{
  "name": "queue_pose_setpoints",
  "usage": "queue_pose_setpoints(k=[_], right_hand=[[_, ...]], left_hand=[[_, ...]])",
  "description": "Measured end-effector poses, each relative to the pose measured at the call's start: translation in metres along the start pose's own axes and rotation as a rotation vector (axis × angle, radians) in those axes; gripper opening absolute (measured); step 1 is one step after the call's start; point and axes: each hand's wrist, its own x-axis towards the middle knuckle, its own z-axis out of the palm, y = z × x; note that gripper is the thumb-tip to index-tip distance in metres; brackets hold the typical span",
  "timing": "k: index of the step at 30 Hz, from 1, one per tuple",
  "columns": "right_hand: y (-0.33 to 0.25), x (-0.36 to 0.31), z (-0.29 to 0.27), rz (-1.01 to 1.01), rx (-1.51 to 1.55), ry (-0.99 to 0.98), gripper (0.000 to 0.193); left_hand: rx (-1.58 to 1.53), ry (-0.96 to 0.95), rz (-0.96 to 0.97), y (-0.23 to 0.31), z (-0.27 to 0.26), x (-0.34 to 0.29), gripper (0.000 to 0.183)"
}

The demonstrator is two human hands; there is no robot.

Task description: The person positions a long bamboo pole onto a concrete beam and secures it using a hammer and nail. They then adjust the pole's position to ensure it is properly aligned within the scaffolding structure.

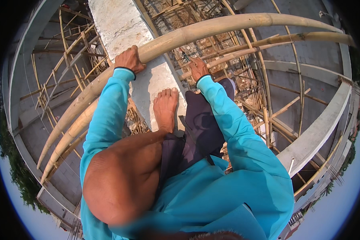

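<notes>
My left hand (130, 61) is wrapped round a thick bamboo pole (212, 29), where the pole crosses a rough whitish concrete beam (148, 82). The pole runs from the lower left to the upper right. Beyond the beam's right edge, my right hand (199, 69) is closed beside a thinner bamboo pole (228, 58). A small dark, greenish thing (186, 57) shows at its fingertips, too small to make out. My bare foot (166, 106) stands on the beam between my two hands.
A second thick bamboo pole (74, 132) lies at the left. Bamboo scaffolding (64, 56) stands below on the left, more bamboo uprights (264, 76) on the right. The beam's edges drop to rubble-strewn ground far below. Another concrete beam (318, 132) curves along the right.
</notes>
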Motion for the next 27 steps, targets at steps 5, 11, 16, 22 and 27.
queue_pose_setpoints(k=[5, 11, 16, 22, 27], right_hand=[[-0.002, 0.021, 0.02, 0.202, 0.223, -0.1, 0.036], [-0.025, 0.035, 0.03, 0.161, 0.134, -0.126, 0.032], [0.011, 0.037, 0.049, 0.113, -0.149, 0.232, 0.027], [-0.007, 0.021, 0.038, 0.318, 0.471, 0.11, 0.023], [-0.022, 0.025, 0.029, 0.578, 1.394, 0.292, 0.037]], left_hand=[[-0.047, -0.051, -0.06, 0.001, -0.006, -0.007, 0.057], [-0.019, -0.086, -0.048, 0.003, 0.002, -0.008, 0.057], [-0.079, -0.058, -0.032, 0.007, -0.006, -0.009, 0.053], [-0.062, 0.004, 0.008, -0.002, 0.004, -0.01, 0.053], [-0.045, -0.138, 0.026, -0.01, -0.005, -0.005, 0.058]])
